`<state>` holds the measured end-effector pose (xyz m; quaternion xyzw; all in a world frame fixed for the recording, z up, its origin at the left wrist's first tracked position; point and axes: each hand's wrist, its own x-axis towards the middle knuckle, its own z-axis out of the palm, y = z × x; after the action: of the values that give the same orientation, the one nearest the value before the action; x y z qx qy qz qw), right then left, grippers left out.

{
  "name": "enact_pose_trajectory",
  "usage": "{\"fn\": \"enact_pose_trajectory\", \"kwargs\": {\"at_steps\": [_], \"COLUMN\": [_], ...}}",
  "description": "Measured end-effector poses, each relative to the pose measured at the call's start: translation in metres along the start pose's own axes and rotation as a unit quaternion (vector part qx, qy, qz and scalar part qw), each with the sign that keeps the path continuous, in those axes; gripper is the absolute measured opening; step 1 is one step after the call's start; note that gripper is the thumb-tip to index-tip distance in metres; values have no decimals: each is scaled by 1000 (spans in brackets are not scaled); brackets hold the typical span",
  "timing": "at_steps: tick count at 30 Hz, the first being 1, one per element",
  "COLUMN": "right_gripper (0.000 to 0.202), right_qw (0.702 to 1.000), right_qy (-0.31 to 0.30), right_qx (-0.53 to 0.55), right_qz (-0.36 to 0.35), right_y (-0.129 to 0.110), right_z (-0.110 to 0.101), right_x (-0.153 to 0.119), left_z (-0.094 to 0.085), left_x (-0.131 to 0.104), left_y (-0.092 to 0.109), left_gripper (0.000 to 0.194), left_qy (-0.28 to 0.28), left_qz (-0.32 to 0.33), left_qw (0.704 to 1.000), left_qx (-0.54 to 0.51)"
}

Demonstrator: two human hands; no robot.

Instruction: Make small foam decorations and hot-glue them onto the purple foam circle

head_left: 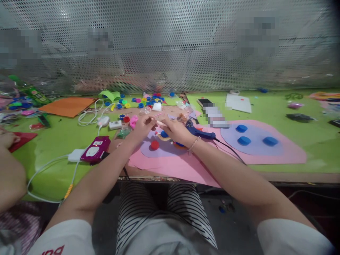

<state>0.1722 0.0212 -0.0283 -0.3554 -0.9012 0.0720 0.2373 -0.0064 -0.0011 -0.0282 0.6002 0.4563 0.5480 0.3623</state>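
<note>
My left hand (146, 126) and my right hand (174, 128) are close together over a purple paper piece (148, 151) on pink paper (170, 167). A small pale, thin item (160, 123) lies between them, its end pinched in my right fingers. The left fingers are closed near its other end; whether they hold anything is too small to tell. A red cap (154, 145) sits on the purple paper, with a blue cap (164, 134) partly under my right hand. To the right rests a dark blue glue gun (203, 134) with a black cord.
Pink paper with a purple oval (257, 147) and blue caps lies right. A purple power socket (95, 150) with white cables stands left. Behind are scattered caps (142, 105), a phone (205, 103) and orange paper (67, 106). Another person's hand (6, 138) is at far left.
</note>
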Motion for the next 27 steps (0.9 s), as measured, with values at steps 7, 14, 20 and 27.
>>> {"fn": "enact_pose_trajectory", "kwargs": {"at_steps": [7, 14, 20, 27], "right_gripper": [23, 29, 28, 24], "right_qw": [1000, 998, 999, 999], "right_qy": [-25, -45, -39, -18], "right_qx": [-13, -48, -32, 26], "right_qz": [-13, 3, 15, 21], "right_y": [-4, -7, -5, -1], "right_z": [3, 2, 2, 4], "right_x": [0, -1, 0, 1], "left_z": [-2, 0, 1, 0], "left_x": [-1, -2, -1, -1], "left_y": [-6, -2, 1, 2], "left_gripper": [15, 13, 15, 13], "left_qy": [-58, -60, 6, 40], "left_qz": [14, -13, -30, -16], "left_qw": [998, 998, 999, 999], "left_qx": [32, 27, 14, 5]}}
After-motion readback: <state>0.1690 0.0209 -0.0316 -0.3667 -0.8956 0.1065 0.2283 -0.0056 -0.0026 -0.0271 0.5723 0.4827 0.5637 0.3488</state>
